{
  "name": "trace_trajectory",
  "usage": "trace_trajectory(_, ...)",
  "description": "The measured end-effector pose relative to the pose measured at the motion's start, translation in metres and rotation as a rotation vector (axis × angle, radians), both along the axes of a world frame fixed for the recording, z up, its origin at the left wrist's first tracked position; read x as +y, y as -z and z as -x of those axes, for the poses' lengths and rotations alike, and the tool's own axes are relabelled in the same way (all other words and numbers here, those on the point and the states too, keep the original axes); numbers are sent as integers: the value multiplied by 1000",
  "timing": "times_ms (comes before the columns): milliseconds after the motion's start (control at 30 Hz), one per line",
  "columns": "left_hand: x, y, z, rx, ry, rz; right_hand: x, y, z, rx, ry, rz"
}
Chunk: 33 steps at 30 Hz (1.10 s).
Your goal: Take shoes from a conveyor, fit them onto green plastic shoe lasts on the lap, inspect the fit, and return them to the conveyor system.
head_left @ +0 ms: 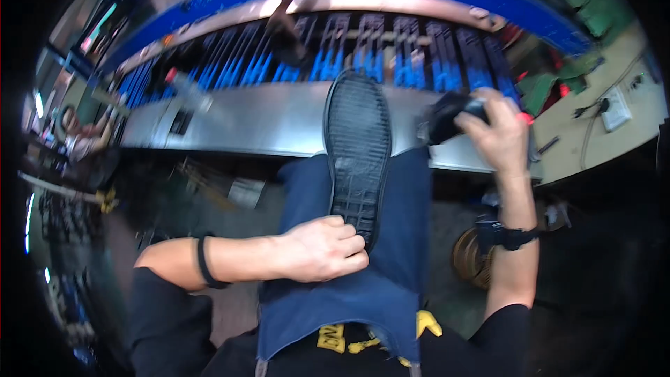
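Two hands busy | our left hand (322, 248) fingers wrap the sole (357, 153) heel | right hand (497, 131) fingers grip a dark tool (447, 115) | next: careful aim at sole

Matt, ridged, seemingly rubber shoe sole (358, 153)

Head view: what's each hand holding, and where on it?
Left hand grips the black shoe, sole up, at its heel end. Right hand holds a dark object by one end; it is too blurred to identify.
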<state>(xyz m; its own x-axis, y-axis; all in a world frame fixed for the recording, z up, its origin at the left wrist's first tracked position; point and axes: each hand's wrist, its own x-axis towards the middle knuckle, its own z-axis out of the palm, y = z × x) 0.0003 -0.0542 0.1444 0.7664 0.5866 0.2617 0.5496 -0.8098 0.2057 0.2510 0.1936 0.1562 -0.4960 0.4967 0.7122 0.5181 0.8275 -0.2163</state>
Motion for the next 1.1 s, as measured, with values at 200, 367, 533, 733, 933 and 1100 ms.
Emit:
trace_trajectory(200, -75, 144, 18, -405, -315, 402, -64, 36, 13, 402, -241, 770)
trace_trajectory(367, -14, 147, 94, -637, -1135, -221, -140, 120, 57, 623, -404, 1429)
trace_trajectory(533, 33, 151, 133, -1328, -887, 729, -199, 127, 57, 875, -650, 1759)
trace_trajectory(733, -3, 89, 122, -1795, -94, 1076, -221, 155, 32, 801, -626, 2095)
trace_trajectory(933, -20, 81, 111, -2019, -175, 1162, -211, 130, 44, 668, -642, 2106)
trace_trajectory(1100, -15, 46, 87, -1794, -282, 1067, -216, 98, 68, 512, -733, 2017)
